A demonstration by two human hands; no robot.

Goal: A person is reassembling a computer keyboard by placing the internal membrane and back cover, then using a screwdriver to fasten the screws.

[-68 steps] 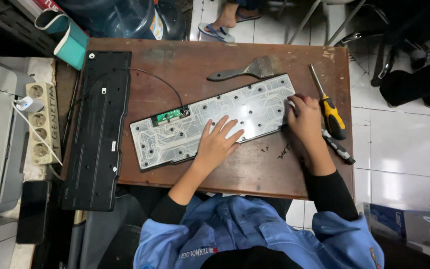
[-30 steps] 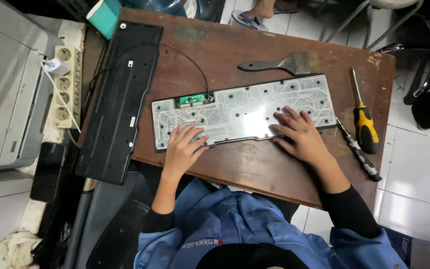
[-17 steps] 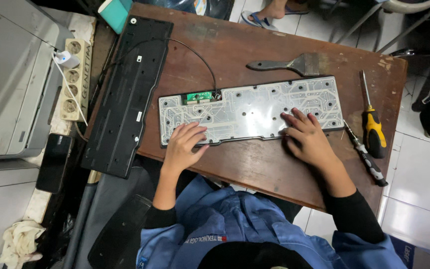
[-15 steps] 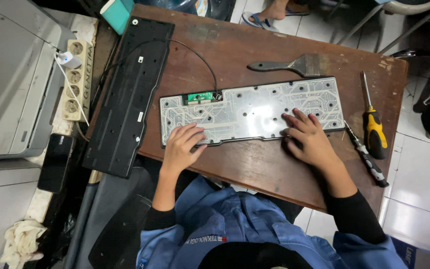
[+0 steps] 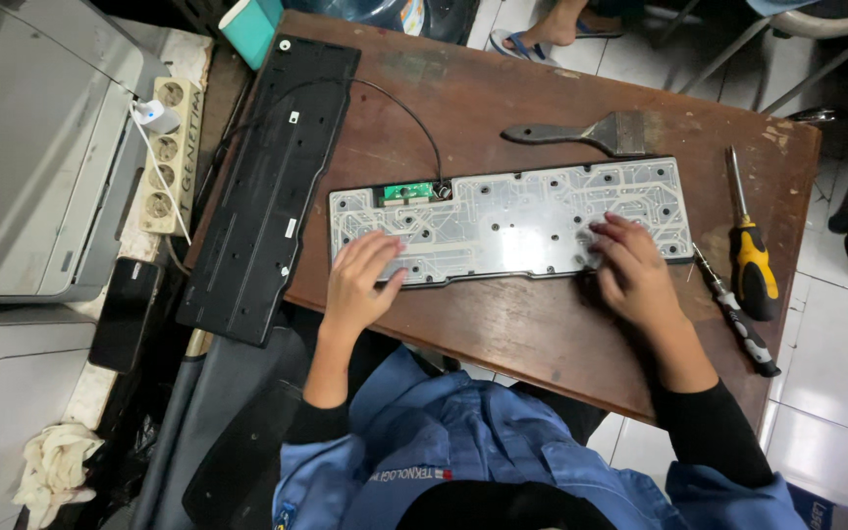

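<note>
The opened keyboard base (image 5: 512, 221), a long flat panel covered by a clear membrane sheet with printed traces, lies across the middle of the brown wooden table (image 5: 503, 324), its near edge well back from the table's near edge with bare wood between. A small green circuit board (image 5: 408, 190) sits at its far left corner, where a thin black cable (image 5: 414, 118) loops away toward the far left.

The left hand (image 5: 363, 283) rests flat, fingers spread and loosely open, on the panel's near left end, gripping nothing. The right hand (image 5: 630, 270) lies open, fingers pressing the membrane near the panel's right end, also holding nothing.

Just beyond the panel's far edge a dark, worn paintbrush (image 5: 591, 132) lies flat. To the right, close to the table's right edge, lie a yellow-and-black screwdriver (image 5: 750, 255) and a slimmer dark screwdriver (image 5: 738, 319), well clear of the panel's corner. At the table's left edge a black plastic keyboard cover (image 5: 272, 182) lies lengthwise, its near end hanging past the wood. Further left sits a cream power strip (image 5: 171, 152) beside a grey printer (image 5: 36, 147).
</note>
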